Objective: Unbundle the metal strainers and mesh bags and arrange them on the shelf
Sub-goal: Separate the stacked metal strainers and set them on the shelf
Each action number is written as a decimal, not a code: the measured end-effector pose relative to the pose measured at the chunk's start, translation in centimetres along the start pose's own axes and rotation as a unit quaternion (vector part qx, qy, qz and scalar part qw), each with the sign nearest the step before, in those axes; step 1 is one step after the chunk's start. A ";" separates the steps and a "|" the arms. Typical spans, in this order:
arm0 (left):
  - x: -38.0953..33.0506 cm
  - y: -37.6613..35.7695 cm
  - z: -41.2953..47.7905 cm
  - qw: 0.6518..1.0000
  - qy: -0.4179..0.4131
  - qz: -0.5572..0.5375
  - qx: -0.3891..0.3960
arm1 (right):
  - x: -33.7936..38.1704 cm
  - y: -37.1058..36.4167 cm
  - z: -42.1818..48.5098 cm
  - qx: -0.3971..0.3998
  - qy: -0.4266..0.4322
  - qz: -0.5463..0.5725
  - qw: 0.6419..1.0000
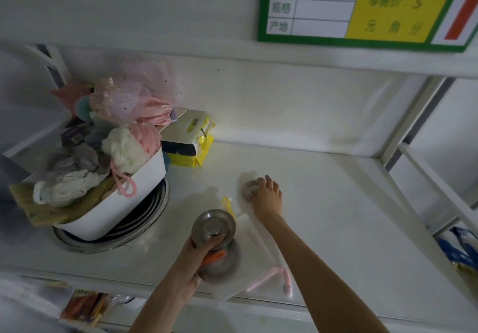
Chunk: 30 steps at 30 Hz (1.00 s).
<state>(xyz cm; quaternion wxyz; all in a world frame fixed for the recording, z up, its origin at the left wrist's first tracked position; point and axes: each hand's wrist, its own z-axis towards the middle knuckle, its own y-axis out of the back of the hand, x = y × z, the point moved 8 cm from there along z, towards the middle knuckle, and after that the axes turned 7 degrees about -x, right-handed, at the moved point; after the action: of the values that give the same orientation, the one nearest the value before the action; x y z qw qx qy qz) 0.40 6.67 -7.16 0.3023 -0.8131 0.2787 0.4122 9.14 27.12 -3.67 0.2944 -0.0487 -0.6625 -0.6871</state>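
Note:
My left hand grips a stack of round metal strainers held together with an orange band, just above the white shelf. My right hand reaches further back, its fingers resting on a single small metal strainer that lies flat on the shelf. A white mesh bag with a pink drawstring lies flat under the stack, near the shelf's front edge. A yellow strip lies between the stack and the single strainer.
A white tub heaped with mesh bags and pink netting sits on stacked metal rings at the left. Yellow packets lie behind it. A green price card hangs above. A blue packet sits at the right.

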 end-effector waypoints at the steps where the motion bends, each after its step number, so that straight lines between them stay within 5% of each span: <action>1: 0.0 -0.2 0.1 1.000 -0.009 0.020 -0.004 | 0.2 0.3 -0.3 -0.011 0.008 0.007 1.000; 7: 0.1 -1.6 0.5 0.988 -0.033 0.144 -0.037 | -0.2 2.0 -3.8 0.005 0.004 0.026 1.000; 11: 1.3 -0.1 3.5 0.945 -0.086 0.288 -0.126 | -1.4 1.5 -6.6 0.084 -0.024 0.051 0.995; 17: -0.8 -4.1 0.6 0.916 -0.090 0.383 -0.079 | -1.9 0.4 -8.7 0.139 -0.065 0.099 0.983; 24: 2.7 -1.6 1.9 0.955 -0.053 0.276 -0.090 | -0.6 2.5 -11.0 0.151 -0.018 0.139 0.979; 30: 0.4 -3.0 -4.2 0.956 -0.091 0.266 -0.083 | 1.8 4.2 -13.9 0.163 0.020 0.193 0.967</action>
<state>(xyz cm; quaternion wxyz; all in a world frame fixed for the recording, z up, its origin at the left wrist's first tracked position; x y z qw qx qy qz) 4.78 5.52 -4.68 0.1369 -0.6911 0.4209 0.5713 14.08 13.63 -0.79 0.4389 -0.1135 -0.7376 -0.5004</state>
